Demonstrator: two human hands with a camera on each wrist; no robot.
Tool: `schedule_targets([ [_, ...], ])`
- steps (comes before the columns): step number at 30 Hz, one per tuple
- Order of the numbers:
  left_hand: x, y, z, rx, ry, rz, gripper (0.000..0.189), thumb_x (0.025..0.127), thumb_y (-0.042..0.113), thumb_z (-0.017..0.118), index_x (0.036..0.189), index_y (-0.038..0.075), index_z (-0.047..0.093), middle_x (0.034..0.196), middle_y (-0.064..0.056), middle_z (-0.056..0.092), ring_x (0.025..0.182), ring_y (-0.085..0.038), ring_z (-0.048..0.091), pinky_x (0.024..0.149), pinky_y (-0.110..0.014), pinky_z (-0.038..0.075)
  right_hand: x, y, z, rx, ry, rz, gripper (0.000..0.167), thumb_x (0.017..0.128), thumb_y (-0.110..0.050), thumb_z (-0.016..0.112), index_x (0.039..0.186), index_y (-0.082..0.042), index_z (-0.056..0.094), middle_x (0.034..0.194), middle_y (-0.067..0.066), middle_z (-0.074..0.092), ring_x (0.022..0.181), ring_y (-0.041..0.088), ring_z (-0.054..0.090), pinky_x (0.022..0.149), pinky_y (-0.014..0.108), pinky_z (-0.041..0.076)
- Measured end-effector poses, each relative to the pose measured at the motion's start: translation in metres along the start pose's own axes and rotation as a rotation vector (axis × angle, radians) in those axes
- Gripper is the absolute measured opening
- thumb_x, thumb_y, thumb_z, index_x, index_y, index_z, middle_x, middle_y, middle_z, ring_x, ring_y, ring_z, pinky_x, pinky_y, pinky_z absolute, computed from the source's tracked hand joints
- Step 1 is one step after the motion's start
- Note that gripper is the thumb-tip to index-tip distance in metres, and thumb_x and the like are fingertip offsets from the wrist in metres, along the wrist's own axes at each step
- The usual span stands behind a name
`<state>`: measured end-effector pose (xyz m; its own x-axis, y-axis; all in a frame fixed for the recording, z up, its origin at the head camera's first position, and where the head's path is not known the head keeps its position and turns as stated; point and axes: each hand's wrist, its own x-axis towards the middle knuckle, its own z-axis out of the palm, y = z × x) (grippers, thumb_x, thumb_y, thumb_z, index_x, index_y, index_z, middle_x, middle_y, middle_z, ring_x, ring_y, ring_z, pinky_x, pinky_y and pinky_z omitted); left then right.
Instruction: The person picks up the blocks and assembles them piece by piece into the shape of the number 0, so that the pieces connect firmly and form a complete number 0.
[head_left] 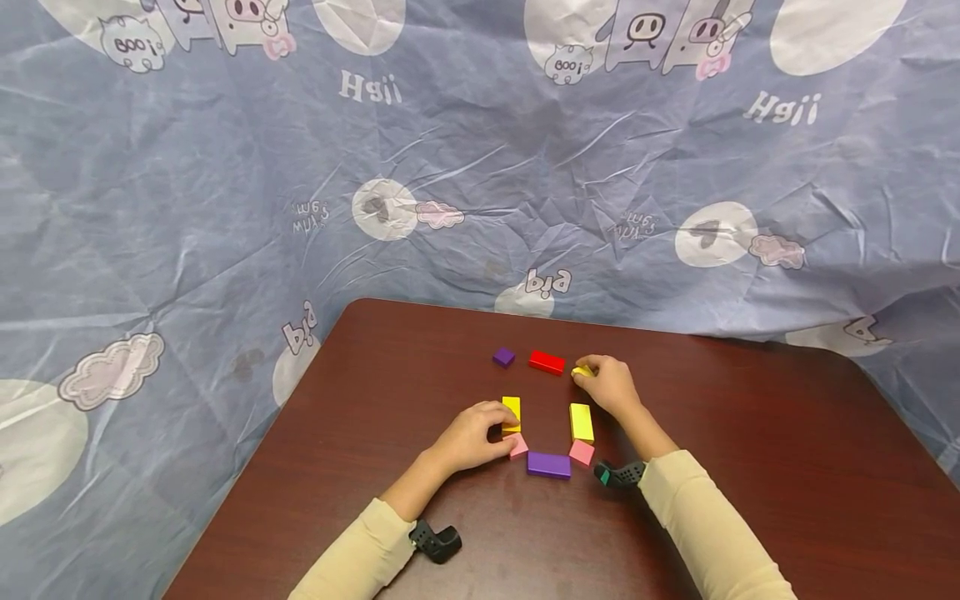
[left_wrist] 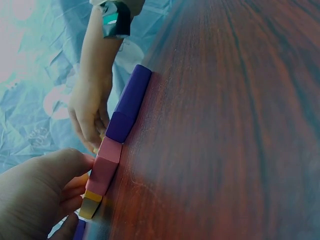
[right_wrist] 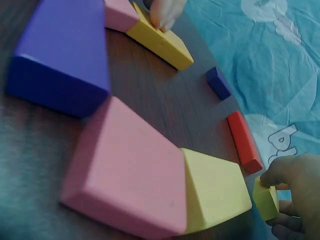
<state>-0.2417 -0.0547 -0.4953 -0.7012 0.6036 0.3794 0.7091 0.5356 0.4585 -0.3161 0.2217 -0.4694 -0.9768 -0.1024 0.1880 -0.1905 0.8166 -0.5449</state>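
My left hand (head_left: 470, 435) rests at the left of a U-shaped row of blocks. Its thumb touches a pink block (left_wrist: 106, 165), and a fingertip lies on a yellow block (right_wrist: 161, 44). My right hand (head_left: 611, 385) pinches a small yellow block (right_wrist: 266, 199) between thumb and fingers, just right of a red block (head_left: 547, 362). A purple block (head_left: 549, 465) forms the near side of the U. At its right end sit another pink block (head_left: 582, 452) and an upper yellow block (head_left: 581, 423).
A small purple block (head_left: 504, 357) sits left of the red one, towards the back of the dark wooden table (head_left: 420, 350). Behind the table hangs a printed blue cloth (head_left: 465, 142). Black bands (head_left: 437, 542) circle both wrists.
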Motion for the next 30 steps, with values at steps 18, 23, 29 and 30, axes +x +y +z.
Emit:
schedule_targets([
  [18,0.000,0.001,-0.001,-0.019,-0.008,-0.006,0.024,0.087,0.021,0.073,0.107,0.008,0.071,0.108,-0.001,0.067,0.108,-0.018,0.059,0.098,-0.032,0.044,-0.023,-0.019,-0.001,0.036,-0.033,0.001,0.021,0.085,-0.016,0.071,0.102,-0.002,0.074,0.097,0.013,0.071,0.087,0.029,0.060,0.075,0.040,0.051],
  [23,0.000,0.002,-0.001,-0.019,-0.007,-0.007,0.023,0.087,0.020,0.072,0.107,0.008,0.071,0.108,-0.001,0.067,0.108,-0.018,0.059,0.098,-0.032,0.044,-0.025,-0.019,0.003,0.021,-0.046,0.004,0.022,0.085,-0.017,0.072,0.101,-0.003,0.074,0.097,0.013,0.071,0.088,0.029,0.060,0.075,0.040,0.050],
  [29,0.000,0.003,-0.001,-0.020,-0.009,-0.013,0.024,0.087,0.021,0.073,0.107,0.008,0.071,0.108,-0.001,0.067,0.108,-0.019,0.059,0.099,-0.032,0.044,-0.027,-0.019,0.005,0.013,-0.053,0.010,0.024,0.085,-0.018,0.073,0.103,-0.002,0.074,0.099,0.014,0.069,0.087,0.029,0.058,0.074,0.040,0.049],
  [30,0.000,0.002,-0.001,-0.022,-0.009,-0.016,0.024,0.087,0.021,0.073,0.106,0.008,0.071,0.108,-0.001,0.067,0.108,-0.019,0.059,0.099,-0.032,0.044,-0.027,-0.019,0.005,0.012,-0.054,0.008,0.025,0.084,-0.018,0.072,0.103,-0.002,0.074,0.100,0.015,0.069,0.087,0.029,0.058,0.074,0.041,0.050],
])
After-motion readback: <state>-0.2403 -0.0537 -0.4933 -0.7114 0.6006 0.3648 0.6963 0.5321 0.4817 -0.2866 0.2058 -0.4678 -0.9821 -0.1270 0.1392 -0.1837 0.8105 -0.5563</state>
